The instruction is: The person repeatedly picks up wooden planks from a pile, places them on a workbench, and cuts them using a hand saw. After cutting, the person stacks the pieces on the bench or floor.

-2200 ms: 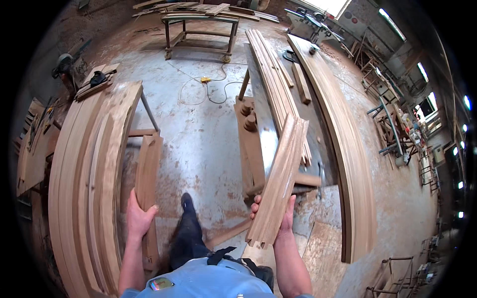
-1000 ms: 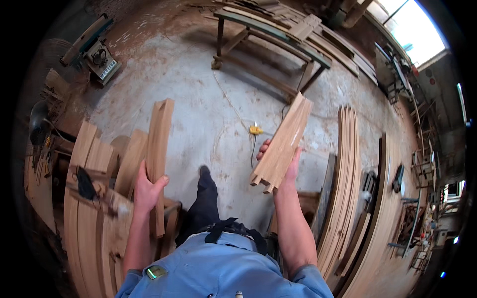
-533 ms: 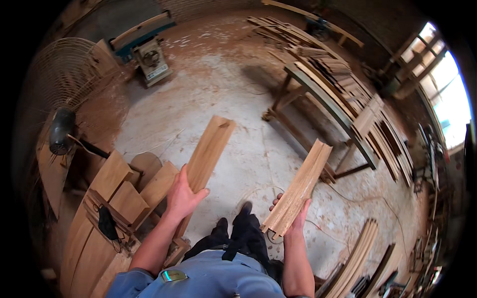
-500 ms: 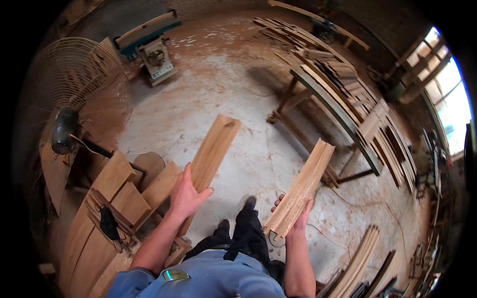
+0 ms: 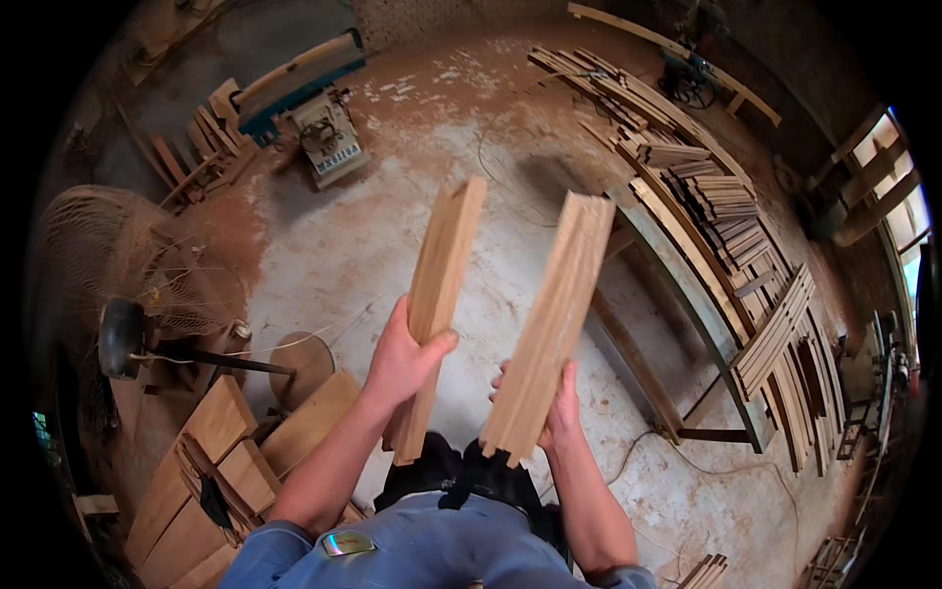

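Note:
My left hand (image 5: 410, 358) grips a pale wooden board (image 5: 444, 257) upright on its edge, with a squared profile. My right hand (image 5: 549, 402) holds a second wooden piece (image 5: 559, 294) from beneath, its top face grooved and its near end cut into small tongues. The two pieces sit side by side in front of me, a narrow gap between them, pointing away from my body.
A rolling frame table (image 5: 677, 285) piled with boards stands at right, with a cable (image 5: 746, 469) on the floor. A pedestal fan (image 5: 123, 334) and stacked planks (image 5: 226, 417) are at lower left. A machine (image 5: 324, 142) stands at the back.
My view has swung round toward the fan and rolling table, away from the long stacks. My right hand's piece has come closer to the left one; both pieces are still held.

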